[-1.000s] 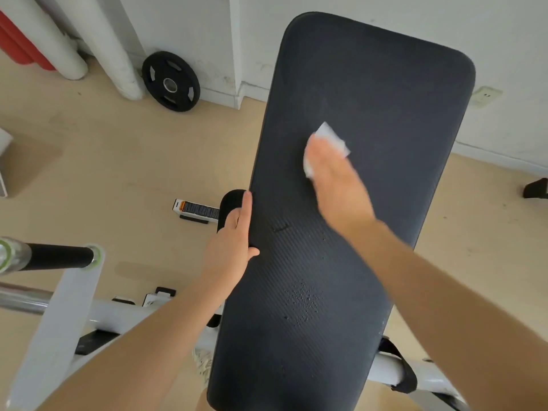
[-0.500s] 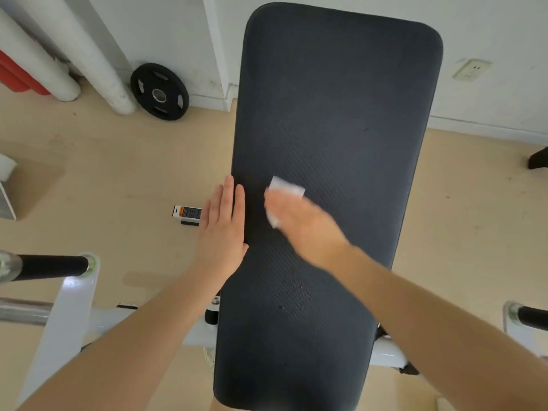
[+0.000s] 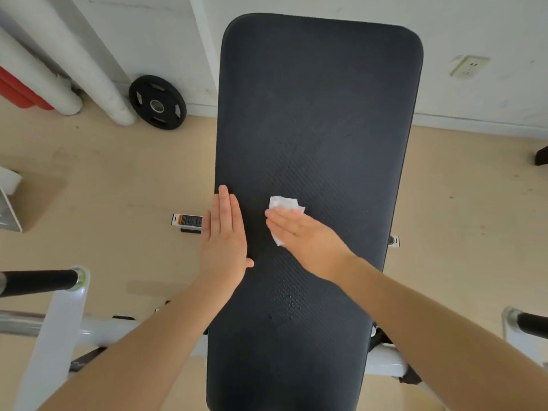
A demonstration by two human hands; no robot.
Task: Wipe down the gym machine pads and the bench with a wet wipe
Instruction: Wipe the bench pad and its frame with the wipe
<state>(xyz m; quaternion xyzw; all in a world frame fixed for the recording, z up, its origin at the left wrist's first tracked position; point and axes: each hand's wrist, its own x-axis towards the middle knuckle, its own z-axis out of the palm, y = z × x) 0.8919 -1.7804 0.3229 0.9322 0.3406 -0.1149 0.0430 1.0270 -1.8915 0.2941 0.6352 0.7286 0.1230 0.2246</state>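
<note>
A long black bench pad with a ribbed surface runs up the middle of the view. My right hand lies flat on its middle, fingers straight, pressing a crumpled white wet wipe against the pad; part of the wipe sticks out past the fingertips. My left hand rests flat with straight fingers on the pad's left edge, beside the right hand. A patch of small wet drops shows on the pad below the hands.
The white machine frame with a black-gripped bar stands at the lower left, another bar end at the lower right. A black weight plate leans on the wall beside white pipes. The floor is beige.
My right hand slid the wipe down the pad from the upper middle toward me. My left hand went from gripping the pad's edge to lying flat on it.
</note>
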